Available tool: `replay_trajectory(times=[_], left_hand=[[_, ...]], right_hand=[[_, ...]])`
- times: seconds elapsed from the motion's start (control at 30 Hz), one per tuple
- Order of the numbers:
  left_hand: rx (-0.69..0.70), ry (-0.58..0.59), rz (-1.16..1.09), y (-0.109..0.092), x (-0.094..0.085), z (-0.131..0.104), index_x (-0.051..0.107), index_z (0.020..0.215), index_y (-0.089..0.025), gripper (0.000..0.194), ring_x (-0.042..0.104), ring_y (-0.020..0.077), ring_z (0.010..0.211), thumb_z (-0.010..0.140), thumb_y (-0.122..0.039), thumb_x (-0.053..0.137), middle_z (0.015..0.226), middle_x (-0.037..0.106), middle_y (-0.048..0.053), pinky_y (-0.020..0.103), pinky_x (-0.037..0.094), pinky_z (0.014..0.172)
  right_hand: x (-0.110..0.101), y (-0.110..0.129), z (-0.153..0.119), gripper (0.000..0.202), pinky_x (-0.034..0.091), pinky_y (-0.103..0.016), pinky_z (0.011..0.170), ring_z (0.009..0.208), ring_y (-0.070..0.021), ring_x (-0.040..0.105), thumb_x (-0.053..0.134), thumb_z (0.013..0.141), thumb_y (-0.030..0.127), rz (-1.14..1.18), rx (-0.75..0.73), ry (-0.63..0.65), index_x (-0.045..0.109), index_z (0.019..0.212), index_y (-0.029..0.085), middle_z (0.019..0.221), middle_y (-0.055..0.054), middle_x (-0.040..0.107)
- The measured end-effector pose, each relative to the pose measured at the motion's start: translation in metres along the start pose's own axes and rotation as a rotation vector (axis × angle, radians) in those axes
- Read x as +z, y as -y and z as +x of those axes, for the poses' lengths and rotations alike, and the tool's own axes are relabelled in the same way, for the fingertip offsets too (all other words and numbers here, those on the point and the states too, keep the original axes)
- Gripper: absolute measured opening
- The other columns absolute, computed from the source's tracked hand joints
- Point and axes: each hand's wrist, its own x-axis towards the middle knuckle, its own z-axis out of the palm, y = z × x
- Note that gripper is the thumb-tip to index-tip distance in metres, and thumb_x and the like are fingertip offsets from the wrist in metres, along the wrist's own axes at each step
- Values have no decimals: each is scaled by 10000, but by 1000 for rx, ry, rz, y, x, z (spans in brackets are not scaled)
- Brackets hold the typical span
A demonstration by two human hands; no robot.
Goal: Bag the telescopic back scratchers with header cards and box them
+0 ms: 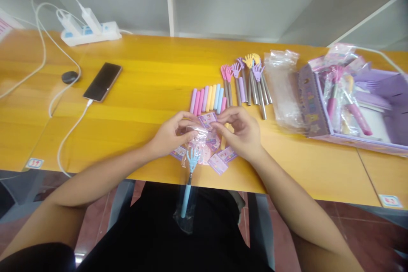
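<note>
My left hand (pixel 170 136) pinches the top of a clear plastic bag (pixel 200 136), which hangs over the table's front edge. Inside the bag is a light blue back scratcher (pixel 186 195), hand-shaped end up. My right hand (pixel 244 131) is closed on a small purple printed card (pixel 208 119), held just above the bag's top; the left fingertips are close to its other side. Under my hands lie several similar cards (pixel 218 163), partly hidden. A yellow tube (pixel 223 140) lies beside my right fingers.
Behind my hands lie a row of coloured tubes (pixel 208 98), back scratchers with metal rods (pixel 255 80) and a stack of clear bags (pixel 282 89). A purple box (pixel 321 102) at right holds bagged back scratchers. At left are a phone (pixel 102 82), a cable and a power strip (pixel 92 33).
</note>
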Motion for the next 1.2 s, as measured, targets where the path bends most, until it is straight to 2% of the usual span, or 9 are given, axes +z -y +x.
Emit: replay_trajectory(times=[0.13,0.27,0.4,0.53,0.7,0.83,1.0,1.1,1.2], left_hand=[[-38,-11,-23,2,1,0,602,1350,-208,554,807,192,838,926,-445,866,1153,818,96,293,698,674],[-11,-2,6,4,0,0,598,1382,-212,552,808,181,821,945,-432,854,1111,824,86,280,690,693],[-14,1,-25,1,0,0,595,1360,-208,535,802,172,823,957,-457,843,1167,829,107,264,673,684],[-13,6,-32,-6,0,-1,604,1332,-194,503,812,181,896,985,-496,808,1119,838,103,253,659,740],[-1,23,-10,-9,1,-4,637,1331,-200,449,814,191,936,1046,-536,722,1113,811,88,254,649,745],[27,67,-10,-11,1,-7,624,1383,-227,436,802,186,961,1067,-518,696,1140,785,76,256,650,770],[34,29,80,-14,2,-6,650,1330,-214,412,734,138,783,1080,-541,660,993,752,40,231,606,668],[44,-3,85,-11,3,-4,637,1314,-208,404,752,150,818,1078,-535,661,1018,772,49,245,611,697],[58,34,57,-9,2,-2,602,1310,-199,396,779,165,846,1071,-506,677,1019,805,61,264,616,737]], right_hand=[[-3,4,3,252,608,-311,687,745,-158,737,833,980,281,56,83,102,646,1148,253,841,17,735],[-6,8,5,293,617,-323,704,735,-160,727,842,977,299,98,119,152,654,1196,248,814,26,713],[-6,9,5,306,620,-325,727,746,-158,732,853,971,302,110,116,137,660,1202,250,800,34,703],[-5,9,4,329,624,-322,742,750,-154,736,877,953,309,110,114,128,663,1195,246,797,41,696],[-7,11,4,413,595,-309,657,692,-144,714,897,940,356,96,171,190,658,1257,242,798,43,700],[-8,12,4,462,593,-315,649,650,-138,695,913,925,374,65,168,199,658,1285,238,770,54,701],[-5,12,4,521,599,-312,642,656,-145,714,940,892,353,75,156,223,643,1305,244,772,56,723],[-3,12,4,544,609,-322,658,649,-135,700,935,888,323,101,150,201,628,1331,251,836,47,745],[-2,11,4,532,618,-330,671,663,-134,702,914,898,311,126,150,174,613,1334,256,874,41,747]])
